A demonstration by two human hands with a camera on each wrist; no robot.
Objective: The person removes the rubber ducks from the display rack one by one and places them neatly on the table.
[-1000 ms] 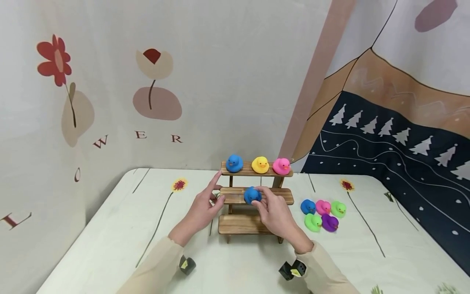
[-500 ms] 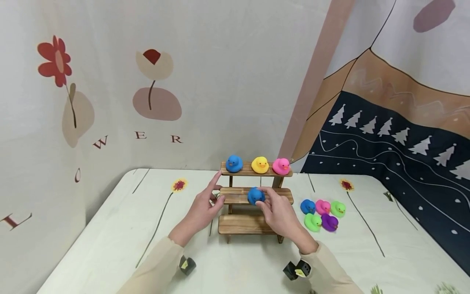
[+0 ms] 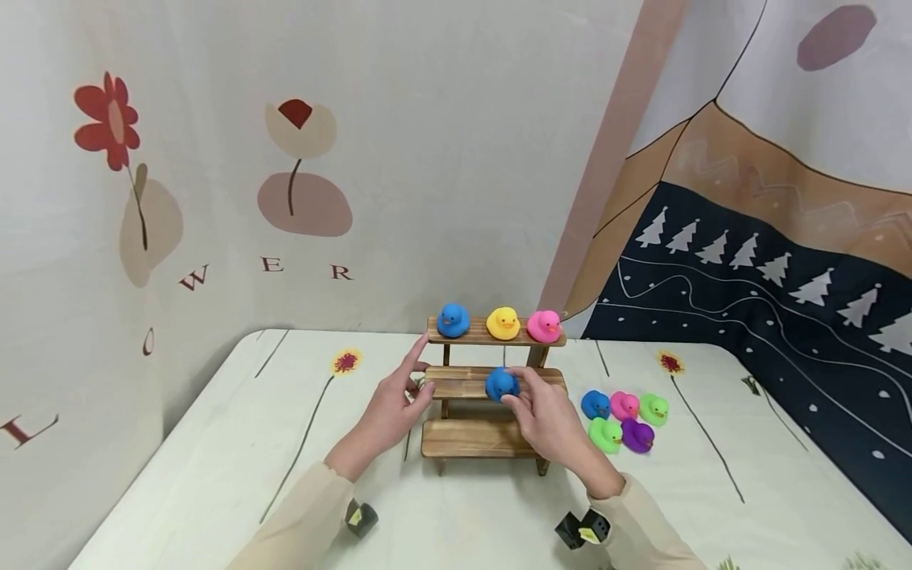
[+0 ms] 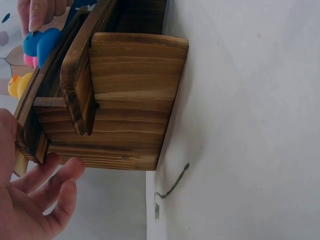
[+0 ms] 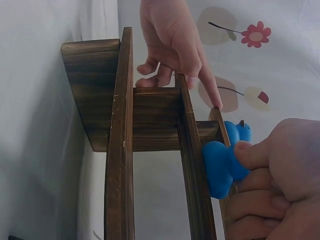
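A three-tier wooden display stand (image 3: 492,439) stands on the table. My right hand (image 3: 552,416) pinches a blue rubber duck (image 3: 501,385) between thumb and fingers, at the middle tier right of its centre. In the right wrist view, the thumb lies against this blue duck (image 5: 217,170). My left hand (image 3: 388,416) is at the stand's left end, index finger straight against the top tier's corner and thumb beside the middle tier; its other fingers are loosely bent. On the top tier sit a blue duck (image 3: 453,320), a yellow duck (image 3: 503,323) and a pink duck (image 3: 545,326).
Right of the stand several ducks are grouped on the table: blue (image 3: 595,404), pink (image 3: 625,405), purple (image 3: 637,435) and two green, one farther back (image 3: 654,409) and one nearer (image 3: 605,435). A printed curtain (image 3: 399,158) hangs behind the table.
My right hand has shifted the pinched blue duck slightly to the right along the middle tier. My left hand has stayed at the stand's left end.
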